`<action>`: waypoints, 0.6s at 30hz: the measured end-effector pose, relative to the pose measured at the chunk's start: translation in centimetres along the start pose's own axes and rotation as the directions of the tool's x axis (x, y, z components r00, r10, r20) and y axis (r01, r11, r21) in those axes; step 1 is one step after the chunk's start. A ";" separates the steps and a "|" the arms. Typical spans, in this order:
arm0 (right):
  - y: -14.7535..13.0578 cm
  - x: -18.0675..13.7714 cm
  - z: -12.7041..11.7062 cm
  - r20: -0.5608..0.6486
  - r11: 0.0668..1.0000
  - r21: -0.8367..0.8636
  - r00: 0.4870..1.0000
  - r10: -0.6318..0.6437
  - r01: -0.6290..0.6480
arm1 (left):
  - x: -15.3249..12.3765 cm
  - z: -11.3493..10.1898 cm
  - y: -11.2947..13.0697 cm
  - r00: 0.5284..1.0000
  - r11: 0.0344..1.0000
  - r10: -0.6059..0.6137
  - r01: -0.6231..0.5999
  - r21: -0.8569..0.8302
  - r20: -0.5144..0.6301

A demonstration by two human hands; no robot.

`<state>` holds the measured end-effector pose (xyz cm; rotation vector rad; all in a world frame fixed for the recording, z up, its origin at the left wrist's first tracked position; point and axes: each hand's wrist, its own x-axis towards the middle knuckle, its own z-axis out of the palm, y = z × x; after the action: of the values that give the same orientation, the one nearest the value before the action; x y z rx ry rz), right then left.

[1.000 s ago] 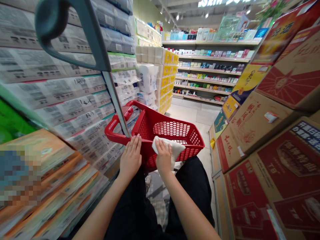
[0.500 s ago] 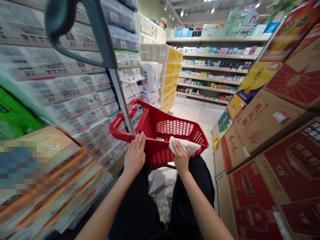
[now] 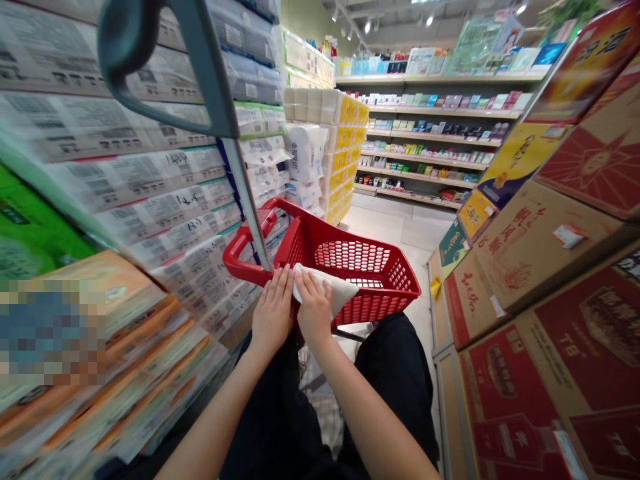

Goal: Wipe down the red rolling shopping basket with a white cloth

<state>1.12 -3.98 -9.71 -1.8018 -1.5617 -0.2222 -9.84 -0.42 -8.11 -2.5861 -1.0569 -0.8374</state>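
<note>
A red plastic shopping basket [image 3: 373, 257] with perforated walls stands in front of my knees, and a metal pole with a grey handle [image 3: 220, 100] rises from its left end. My left hand [image 3: 274, 307] lies on the near rim at that end, fingers stretched flat and close together; its thumb is hidden. Just right of it, my right hand [image 3: 315, 303] presses a folded white cloth [image 3: 340, 290] onto the same rim, thumb over the cloth. The cloth's loose corner points right along the rim. The two hands are almost touching.
Stacked paper packs [image 3: 165, 160] wall the left side, with orange packs [image 3: 145, 333] nearer me. Cartons [image 3: 530, 247] are piled close on the right. Pale floor [image 3: 387, 223] leads to shelves of small boxes [image 3: 435, 113] at the back.
My right hand has slid left along the basket's near rim with the white cloth, from the middle up beside my left hand. The left hand keeps its place on the rim.
</note>
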 end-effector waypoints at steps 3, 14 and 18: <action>1.7 -0.6 -0.4 -0.006 0.998 -0.035 0.999 -0.048 0.048 | 0.0 0.0 0.0 1.000 1.000 -0.002 0.002 0.004 0.008; 12.5 -5.2 -3.8 -0.110 0.967 -0.226 0.989 0.098 -0.121 | 0.0 -0.2 0.3 0.999 1.000 -0.027 0.027 0.008 0.033; 8.0 -3.4 -3.0 0.004 0.979 -0.164 0.992 0.125 -0.122 | 0.0 -0.1 0.3 0.999 1.000 -0.020 0.020 0.005 0.026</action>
<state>8.54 -8.46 -12.76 -2.0244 -1.4711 -0.2857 -9.67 -0.72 -8.04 -2.5935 -1.0929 -0.8063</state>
